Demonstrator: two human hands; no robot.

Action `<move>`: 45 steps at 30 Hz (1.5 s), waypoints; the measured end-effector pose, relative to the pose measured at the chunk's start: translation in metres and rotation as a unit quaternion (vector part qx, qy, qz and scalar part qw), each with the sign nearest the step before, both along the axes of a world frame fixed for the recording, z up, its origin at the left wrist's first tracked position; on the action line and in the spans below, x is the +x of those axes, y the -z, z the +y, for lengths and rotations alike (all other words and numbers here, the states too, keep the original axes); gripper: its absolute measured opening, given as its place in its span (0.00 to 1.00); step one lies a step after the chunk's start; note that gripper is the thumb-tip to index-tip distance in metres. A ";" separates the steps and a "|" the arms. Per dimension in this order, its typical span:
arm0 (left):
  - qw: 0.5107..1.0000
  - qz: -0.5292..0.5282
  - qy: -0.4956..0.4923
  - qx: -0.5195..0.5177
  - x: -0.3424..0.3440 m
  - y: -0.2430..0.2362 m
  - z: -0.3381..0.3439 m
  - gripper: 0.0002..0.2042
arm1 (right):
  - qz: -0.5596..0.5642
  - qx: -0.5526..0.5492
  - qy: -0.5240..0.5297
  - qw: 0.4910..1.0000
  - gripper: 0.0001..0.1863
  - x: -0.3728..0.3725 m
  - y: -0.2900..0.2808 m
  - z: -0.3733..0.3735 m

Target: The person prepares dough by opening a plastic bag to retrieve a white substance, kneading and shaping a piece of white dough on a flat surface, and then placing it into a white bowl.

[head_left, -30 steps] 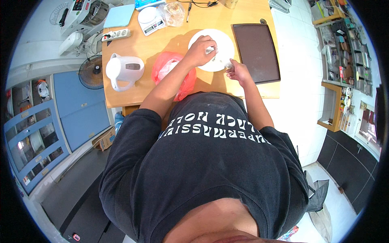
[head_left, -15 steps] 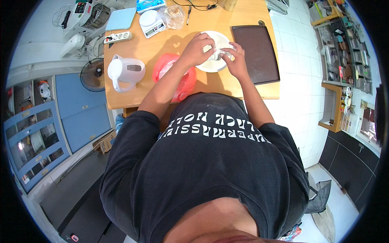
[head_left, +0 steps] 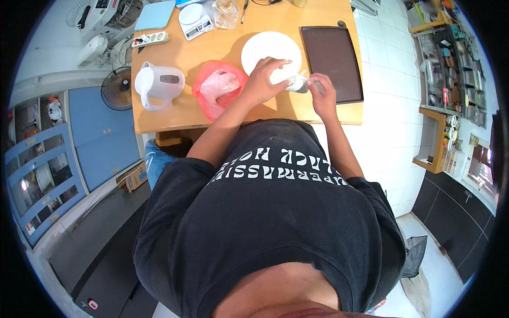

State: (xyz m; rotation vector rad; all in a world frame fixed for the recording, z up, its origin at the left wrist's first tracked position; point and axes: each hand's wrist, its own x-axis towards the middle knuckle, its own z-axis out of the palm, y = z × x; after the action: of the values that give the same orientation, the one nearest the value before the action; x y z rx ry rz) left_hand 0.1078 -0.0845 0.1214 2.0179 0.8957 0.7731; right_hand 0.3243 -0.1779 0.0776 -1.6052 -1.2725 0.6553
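Observation:
A small, crumpled, whitish plastic packet (head_left: 299,83) is just off the near right rim of the white round bowl (head_left: 268,43). The fingertips of my right hand (head_left: 323,96) pinch the packet's right end. My left hand (head_left: 262,82) is over the bowl's near edge, its thumb and forefinger spread wide apart. That thumb tip meets the packet's left end, or nearly so; its other fingers are partly hidden. What the packet contains is too small to make out. Close to my left forearm is a red plastic bag (head_left: 205,93) with a white bundle inside.
To the right lies a dark rectangular tray (head_left: 334,63). A white electric kettle (head_left: 154,85) stands at the left of the wooden table (head_left: 180,123). Farther back are a kitchen scale (head_left: 193,24), a clear plastic bag (head_left: 225,15), a power strip (head_left: 151,38) and a pale blue flat item (head_left: 155,15).
Both hands have shifted toward me and rightward from over the bowl, bringing the packet past its rim. My left thumb and forefinger have spread apart. The view has tilted slightly.

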 end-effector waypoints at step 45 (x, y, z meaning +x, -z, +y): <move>0.925 0.085 -0.316 -0.191 -0.003 0.092 -0.081 0.19 | 0.115 -0.312 -0.121 0.935 0.27 0.056 0.041 0.037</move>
State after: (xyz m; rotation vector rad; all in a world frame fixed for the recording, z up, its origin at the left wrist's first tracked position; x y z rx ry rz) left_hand 0.1052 -0.1655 0.0298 1.4620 1.7023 0.6873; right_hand 0.3804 -0.1405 0.0366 -1.8046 -1.1556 1.4736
